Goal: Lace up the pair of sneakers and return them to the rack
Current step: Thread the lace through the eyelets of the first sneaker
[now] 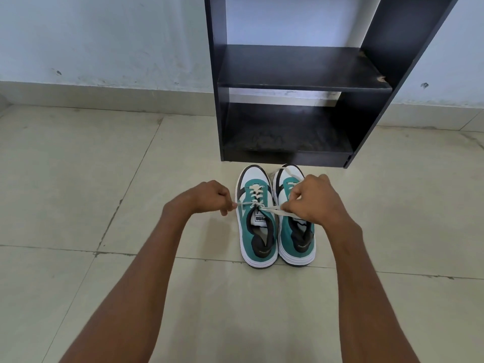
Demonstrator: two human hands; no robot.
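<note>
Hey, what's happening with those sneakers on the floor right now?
A person is tying the left sneaker of a teal-and-white pair. The left hand and right hand each pull one end of its lace sideways. The right sneaker stands beside it. Both rest on the tile floor before the black rack.

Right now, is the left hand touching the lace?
Touching. The head view shows the left hand pinching one lace end, pulled taut from the left sneaker.
</note>
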